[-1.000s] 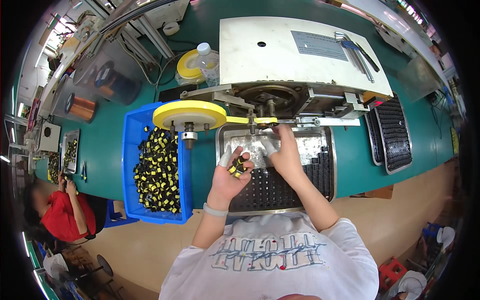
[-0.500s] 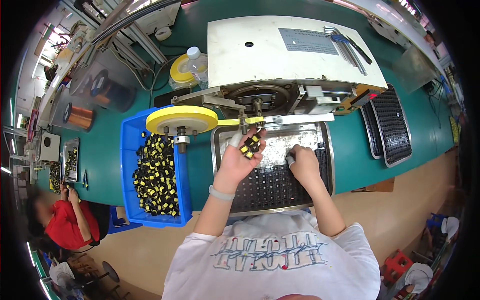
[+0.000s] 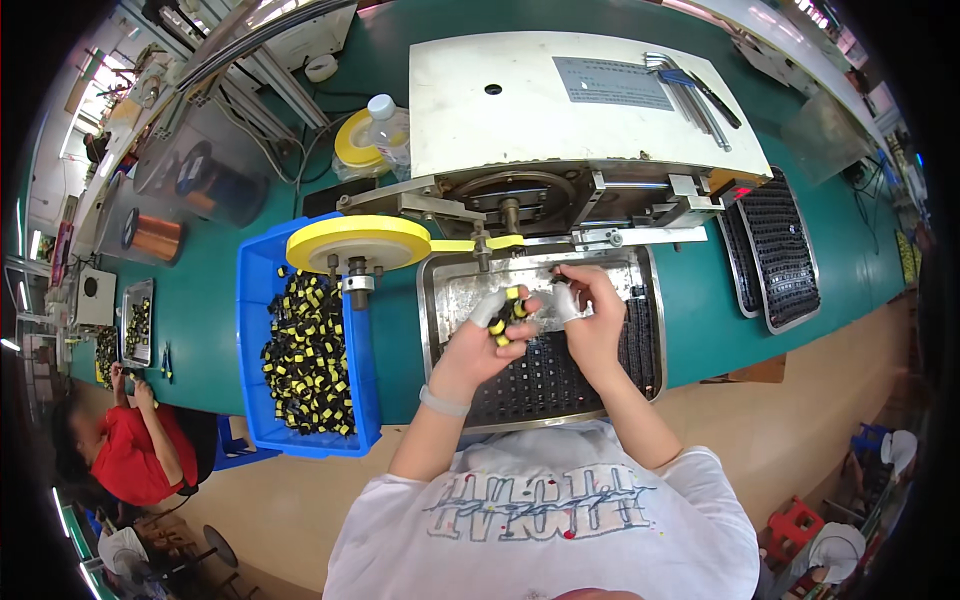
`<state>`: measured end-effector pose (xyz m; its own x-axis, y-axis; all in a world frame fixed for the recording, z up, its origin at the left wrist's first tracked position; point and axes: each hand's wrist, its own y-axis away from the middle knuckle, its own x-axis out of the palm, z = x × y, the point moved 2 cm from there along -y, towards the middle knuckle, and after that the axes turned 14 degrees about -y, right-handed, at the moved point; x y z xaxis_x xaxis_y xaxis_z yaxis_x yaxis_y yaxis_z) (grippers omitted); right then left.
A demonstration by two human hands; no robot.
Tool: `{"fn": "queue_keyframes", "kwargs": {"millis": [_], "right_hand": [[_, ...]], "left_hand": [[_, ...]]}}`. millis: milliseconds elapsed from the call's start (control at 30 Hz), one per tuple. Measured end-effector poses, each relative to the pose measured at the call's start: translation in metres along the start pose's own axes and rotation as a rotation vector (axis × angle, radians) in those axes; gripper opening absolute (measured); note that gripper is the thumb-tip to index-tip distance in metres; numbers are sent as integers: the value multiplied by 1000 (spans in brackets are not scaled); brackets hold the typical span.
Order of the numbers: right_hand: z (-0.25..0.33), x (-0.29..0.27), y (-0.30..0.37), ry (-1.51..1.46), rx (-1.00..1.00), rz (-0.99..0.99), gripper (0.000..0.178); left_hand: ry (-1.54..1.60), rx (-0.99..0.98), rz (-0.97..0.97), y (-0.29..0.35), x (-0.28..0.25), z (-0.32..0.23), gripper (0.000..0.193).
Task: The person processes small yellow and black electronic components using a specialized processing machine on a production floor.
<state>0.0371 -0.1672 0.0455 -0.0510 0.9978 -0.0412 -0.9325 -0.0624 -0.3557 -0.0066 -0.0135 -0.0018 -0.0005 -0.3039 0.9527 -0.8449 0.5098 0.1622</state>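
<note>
Several small black parts wrapped in yellow tape [image 3: 507, 318] lie in my left hand [image 3: 468, 360], whose fingers curl round them. Between thumb and forefinger my right hand [image 3: 597, 338] pinches a small dark part [image 3: 558, 275], seen only in part. Both hands are over a metal tray [image 3: 655, 290], where rows of black parts [image 3: 535, 385] fill the near side. Just beyond the fingers, a yellow tape roll [image 3: 350, 240] feeds a strip to the front of a white machine [image 3: 490, 130]. White coverings show on a finger of each hand.
A blue bin [image 3: 250, 350] full of black-and-yellow parts stands left of the tray. Two filled trays [image 3: 785, 260] lie at the right. Hex keys [image 3: 695, 100] rest on the machine. At the far left a person in a red shirt [image 3: 150, 450] works at the bench.
My left hand has drawn back from the machine's tape end with its parts. My right hand has risen from the rows, now pinching a part. The machine's front bar has slid right.
</note>
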Motion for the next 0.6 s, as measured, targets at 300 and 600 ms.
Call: {"fn": "queue_keyframes", "kwargs": {"millis": [300, 600], "right_hand": [[-12, 44, -8, 25, -139, 70, 27], [-25, 50, -14, 142, -350, 21, 24]], "left_hand": [[-215, 178, -217, 57, -7, -9, 35], [-192, 192, -311, 69, -6, -11, 21]]}}
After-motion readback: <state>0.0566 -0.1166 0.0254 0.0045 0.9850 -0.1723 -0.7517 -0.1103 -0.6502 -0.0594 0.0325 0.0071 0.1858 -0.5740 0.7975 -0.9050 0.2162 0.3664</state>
